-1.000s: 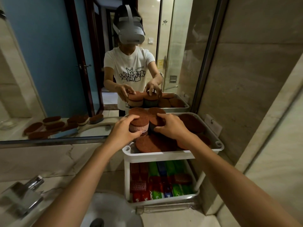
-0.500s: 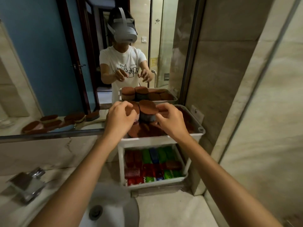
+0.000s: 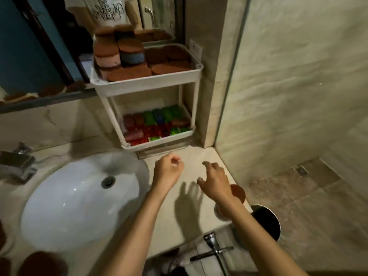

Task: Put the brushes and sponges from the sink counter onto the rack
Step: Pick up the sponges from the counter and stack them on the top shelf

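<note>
Left hand [image 3: 168, 168] loosely curled and empty, right hand [image 3: 214, 178] with fingers [image 3: 209, 164] spread, holding nothing, both over bare worktop [image 3: 187, 214] in front of the rack [image 3: 147, 84]. A round brown sponge [image 3: 238, 192] sits near the worktop's right edge, just beside the right wrist; the rack's top tier holds stacked brown sponges [image 3: 117, 54]

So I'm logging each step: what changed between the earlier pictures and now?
Both hands let go of the sponges stacked on the rack's top tier and came down over the counter. The left hand is loosely curled and empty; the right hand is open, fingers spread, above a brown sponge at the counter edge. The view tilted down. The pink-sided sponge and blue-sided sponge stay stacked; the lower tier is unchanged.
</note>
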{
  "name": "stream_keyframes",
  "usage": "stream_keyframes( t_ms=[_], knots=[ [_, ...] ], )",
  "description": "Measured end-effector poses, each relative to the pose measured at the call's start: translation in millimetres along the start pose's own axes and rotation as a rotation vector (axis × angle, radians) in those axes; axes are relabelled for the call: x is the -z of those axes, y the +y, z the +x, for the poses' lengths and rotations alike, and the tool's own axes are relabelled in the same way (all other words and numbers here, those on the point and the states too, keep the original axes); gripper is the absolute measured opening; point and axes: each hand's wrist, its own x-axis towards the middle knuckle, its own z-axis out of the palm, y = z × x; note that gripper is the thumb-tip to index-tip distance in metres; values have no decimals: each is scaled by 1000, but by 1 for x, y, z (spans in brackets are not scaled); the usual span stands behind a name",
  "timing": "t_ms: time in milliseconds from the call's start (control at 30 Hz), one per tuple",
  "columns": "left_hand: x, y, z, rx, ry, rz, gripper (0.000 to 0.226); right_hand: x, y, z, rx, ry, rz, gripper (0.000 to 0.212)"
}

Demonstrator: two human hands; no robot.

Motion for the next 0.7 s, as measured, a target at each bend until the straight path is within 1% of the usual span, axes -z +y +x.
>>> stream_keyframes(
  t_ms=[33,67,100,167,267,333,467,500,600,700],
  knots=[
    [-9,-8,-8,18,-23,19,21,-12,13,-8,-56,-61,-103,60],
    [-17,-15,-16,35,-41,43,22,-23,25,-16,-124,-121,-156,63],
    [-22,-21,-22,45,-48,60,22,-32,33,-20,-191,-156,-164,63],
    [-28,-30,-32,58,-47,66,22,-45,44,-26,-292,-174,-122,56],
    [-29,-35,-42,83,-22,39,20,-52,55,-30,-335,-229,-141,49],
    [-26,-37,-48,98,-5,10,19,-54,61,-32,-302,-244,-191,53],
    [-17,-41,-63,104,49,-8,20,-58,59,-41,-185,-207,-186,57],
    [-15,-42,-67,101,56,-6,21,-59,53,-45,-150,-191,-174,54],
    [-4,-52,-81,129,88,-27,22,-62,29,-61,-4,-119,-140,38],
    [19,-71,-93,239,198,-46,21,-73,-4,-71,202,-88,-111,38]
  ],
)
